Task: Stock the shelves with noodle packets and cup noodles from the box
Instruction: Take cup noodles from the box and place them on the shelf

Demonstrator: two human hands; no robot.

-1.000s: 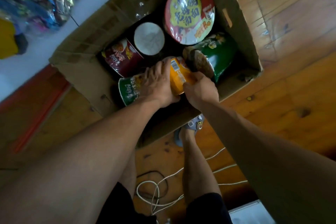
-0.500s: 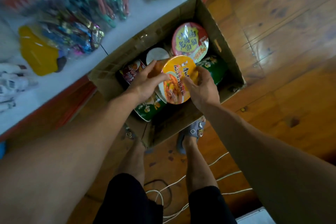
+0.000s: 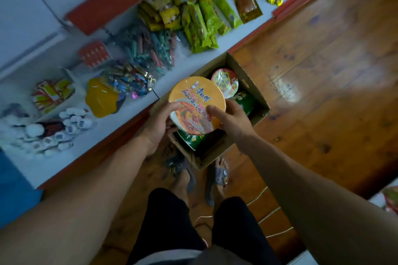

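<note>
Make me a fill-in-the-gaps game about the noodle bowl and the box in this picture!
1. The left hand and the right hand hold a noodle bowl with an ____ lid.
2. The cardboard box stands on a ____ floor.
3. A green bowl lies ____ the box.
4. The person wears black ____.

Missing words: orange, wooden, inside, shorts.
</note>
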